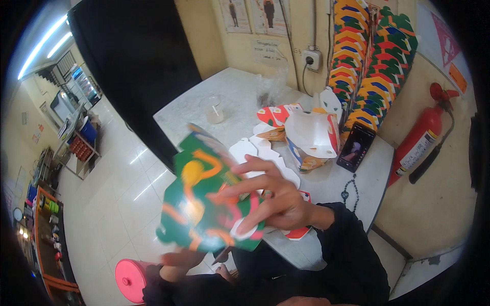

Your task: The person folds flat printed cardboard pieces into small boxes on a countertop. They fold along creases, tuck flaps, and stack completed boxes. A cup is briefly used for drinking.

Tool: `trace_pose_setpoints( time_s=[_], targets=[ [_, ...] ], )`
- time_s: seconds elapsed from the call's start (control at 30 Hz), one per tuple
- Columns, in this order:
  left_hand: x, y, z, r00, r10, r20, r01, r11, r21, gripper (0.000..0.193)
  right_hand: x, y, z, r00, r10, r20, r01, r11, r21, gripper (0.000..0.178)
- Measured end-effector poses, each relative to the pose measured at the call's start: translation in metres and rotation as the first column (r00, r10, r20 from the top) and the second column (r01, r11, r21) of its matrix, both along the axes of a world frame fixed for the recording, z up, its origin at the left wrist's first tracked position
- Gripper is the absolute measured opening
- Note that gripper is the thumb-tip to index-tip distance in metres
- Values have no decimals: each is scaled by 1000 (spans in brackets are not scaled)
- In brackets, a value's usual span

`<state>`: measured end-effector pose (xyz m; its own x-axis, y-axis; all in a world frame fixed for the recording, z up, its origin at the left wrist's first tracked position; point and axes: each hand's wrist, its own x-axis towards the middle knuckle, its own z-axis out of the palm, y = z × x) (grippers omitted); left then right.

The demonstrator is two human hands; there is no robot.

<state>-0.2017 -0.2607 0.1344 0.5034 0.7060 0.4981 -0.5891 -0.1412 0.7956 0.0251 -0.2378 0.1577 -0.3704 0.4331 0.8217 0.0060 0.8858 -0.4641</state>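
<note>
One white marbled table (186, 117) spans eleven to five o'clock, two columns of nested printed cartons (384, 69) standing at two.
Toward seven o'clock, a green printed paperboard carton (200, 206) is tilted near the table; the right hand (273, 196), fingers spread, rests on its printed face; the left hand (185, 259), blurred and partly hidden, sits at its lower edge, its grip impossible to tell. Toward three sits a black smartphone (357, 147); toward four, a dark beaded strand (345, 195).

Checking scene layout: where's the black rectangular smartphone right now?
Head view, right of centre: the black rectangular smartphone is near the right edge of the pale table, between the white-lined cardboard box and the red cylindrical fire extinguisher.
</note>
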Motion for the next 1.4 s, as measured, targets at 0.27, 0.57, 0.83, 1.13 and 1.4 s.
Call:
trace_pose_setpoints(
  time_s=[0.27,0.57,0.83,1.13,1.4],
  targets=[
    [-11,-13,6,783,502,-368,-357,847,395,36,-2,-2,-1,928,-342,146,338,940,55,15],
    [-5,-10,-8,627,732,-266,-350,570,744,33,-6,2,-2,973,-225,53,229,968,-106,20],
    [-2,-5,-19,678,695,-239,-399,621,674,34,-5,6,-6,972,-234,-10,233,970,-77,18],
    [-23,-14,-15,661,533,-529,-293,832,472,56,0,6,-4,960,-278,-22,278,958,68,23],
    [-24,-20,9,858,-260,-443,150,952,-268,60,-21,9,-19,993,81,-87,-72,992,100,27]
  ],
)
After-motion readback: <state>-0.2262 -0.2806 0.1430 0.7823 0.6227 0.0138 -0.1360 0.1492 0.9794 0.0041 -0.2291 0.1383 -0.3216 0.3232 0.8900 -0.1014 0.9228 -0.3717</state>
